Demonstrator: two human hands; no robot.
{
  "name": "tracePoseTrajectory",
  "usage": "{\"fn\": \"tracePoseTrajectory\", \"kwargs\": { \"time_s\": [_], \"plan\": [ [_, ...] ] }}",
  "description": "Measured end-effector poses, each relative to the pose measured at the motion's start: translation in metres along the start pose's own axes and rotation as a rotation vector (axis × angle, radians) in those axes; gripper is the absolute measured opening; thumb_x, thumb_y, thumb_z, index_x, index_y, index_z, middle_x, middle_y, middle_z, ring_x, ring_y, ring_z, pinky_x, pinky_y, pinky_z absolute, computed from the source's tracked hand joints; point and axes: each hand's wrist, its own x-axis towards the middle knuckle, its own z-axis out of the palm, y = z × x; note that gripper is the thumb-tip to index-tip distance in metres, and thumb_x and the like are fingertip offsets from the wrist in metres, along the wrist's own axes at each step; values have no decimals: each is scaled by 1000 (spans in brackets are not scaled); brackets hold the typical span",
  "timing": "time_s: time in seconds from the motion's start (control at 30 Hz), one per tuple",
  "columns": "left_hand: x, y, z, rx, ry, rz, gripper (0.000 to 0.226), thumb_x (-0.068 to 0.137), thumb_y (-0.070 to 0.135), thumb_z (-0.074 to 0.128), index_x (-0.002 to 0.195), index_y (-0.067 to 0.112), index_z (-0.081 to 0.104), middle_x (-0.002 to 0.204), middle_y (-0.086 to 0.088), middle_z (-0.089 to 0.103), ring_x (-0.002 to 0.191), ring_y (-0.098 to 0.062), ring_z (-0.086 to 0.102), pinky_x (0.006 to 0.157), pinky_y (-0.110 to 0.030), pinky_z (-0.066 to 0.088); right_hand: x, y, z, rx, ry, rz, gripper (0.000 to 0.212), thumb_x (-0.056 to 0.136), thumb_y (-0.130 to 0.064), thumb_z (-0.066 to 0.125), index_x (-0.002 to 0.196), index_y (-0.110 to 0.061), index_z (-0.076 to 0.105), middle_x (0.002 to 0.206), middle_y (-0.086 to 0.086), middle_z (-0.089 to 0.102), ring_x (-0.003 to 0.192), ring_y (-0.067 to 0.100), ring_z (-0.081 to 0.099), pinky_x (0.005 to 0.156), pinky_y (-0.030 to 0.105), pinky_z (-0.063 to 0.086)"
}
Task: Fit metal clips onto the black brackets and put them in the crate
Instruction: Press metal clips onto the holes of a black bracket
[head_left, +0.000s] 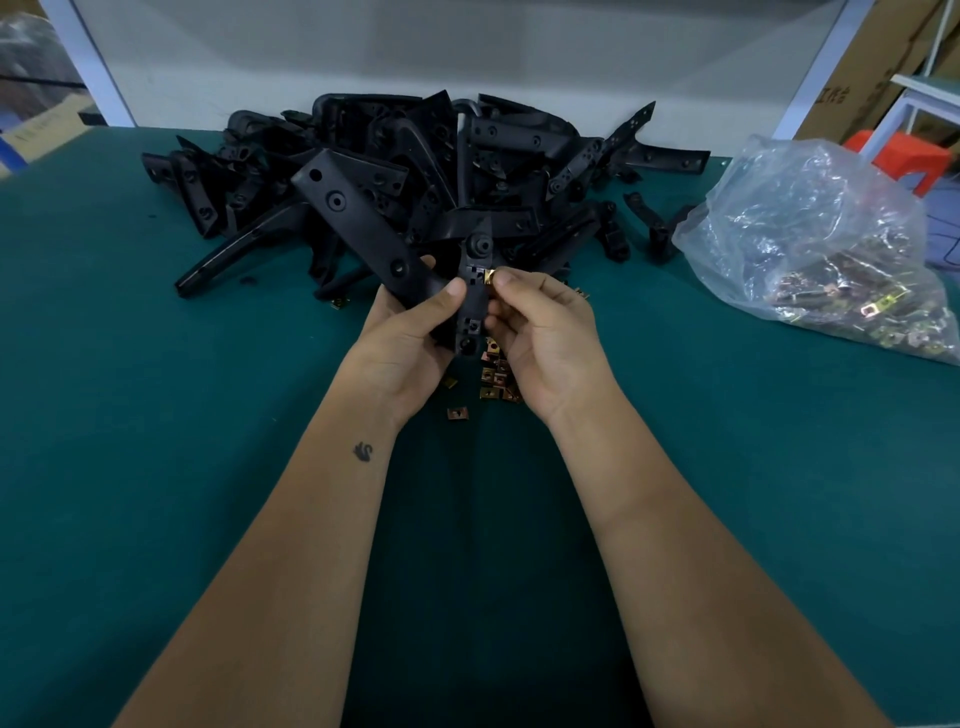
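Gripping bracket (470, 291), left hand (410, 338) | right hand (540, 332) pinching clip (489, 276)

Two bare forearms are extended forward, side by side. The left hand (410, 332) is curled in a grip, thumb on top. The right hand (545, 332) is held close beside it, its fingers (506, 283) pinched together.

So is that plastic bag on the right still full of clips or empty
Not empty. Through the clear plastic bag, a heap of metal clips shows in its lower part; the upper part is crumpled and holds none. How many, cannot tell.
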Motion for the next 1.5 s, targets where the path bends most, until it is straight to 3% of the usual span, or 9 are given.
{"fn": "tracePoseTrajectory", "kwargs": {
  "time_s": [0.13,0.73,0.87,0.93,1.0,1.07,1.17,1.23,1.5],
  "plan": [
    [0,0,-1,56,14,15,57,93,2,58,146,5,37,140,-16,56,128,-30,56,108,-45,45,0,2,1,-61,44,-23,20,89,3,63,73,-9,66,70,0,67,62,8,58,60,20,52],
    [3,-7,-2,-47,-8,20,46,90,4,63,133,12,50,123,-8,69,112,-22,67,89,-33,57,-3,5,7,-180,80,-90,22,90,-3,66,72,-16,68,72,-6,67,70,5,60,66,21,48],
    [7,-9,-6,-112,2,25,28,91,1,60,116,14,60,108,-6,74,102,-20,71,82,-33,58,-5,10,11,-393,102,-214,3,89,-14,70,86,-15,69,77,-10,69,73,1,63,70,16,49],
    [8,-9,-7,-86,-3,34,29,93,-2,58,118,13,60,108,-6,74,102,-21,71,84,-33,58,-7,14,14,-521,93,-273,8,88,-23,72,92,-17,69,80,-11,71,76,-3,65,68,11,49],
    [7,-10,-6,-47,-21,40,38,93,-5,56,126,13,57,114,-8,72,107,-23,69,89,-34,57,-9,18,14,-658,97,-324,14,88,-30,71,95,-18,69,86,-10,71,81,-1,65,70,16,52],
    [6,-10,-5,-5,-26,63,42,93,-9,53,129,12,54,114,-9,70,106,-23,68,95,-38,55,-10,19,13,-770,130,-358,18,89,-36,68,90,-18,68,82,-9,69,76,2,63,69,22,52],
    [5,-11,-2,38,-36,101,39,92,-13,52,118,15,55,102,-5,68,103,-20,66,104,-43,49,-8,17,10,-859,184,-394,29,91,-43,63,73,-21,61,66,-10,61,62,2,55,57,17,41],
    [3,-11,-1,35,-60,105,39,92,-14,51,112,18,55,104,-4,67,107,-21,63,107,-43,46,-7,17,9,-873,216,-393,33,91,-46,62,73,-18,61,65,-10,59,61,2,54,57,17,40],
    [5,-12,-1,20,-60,76,39,92,-15,48,107,20,56,94,0,70,98,-17,66,101,-38,51,-6,17,9,-861,246,-428,41,91,-40,65,57,-22,52,48,-15,49,49,1,47,47,12,33]
  ]
}}
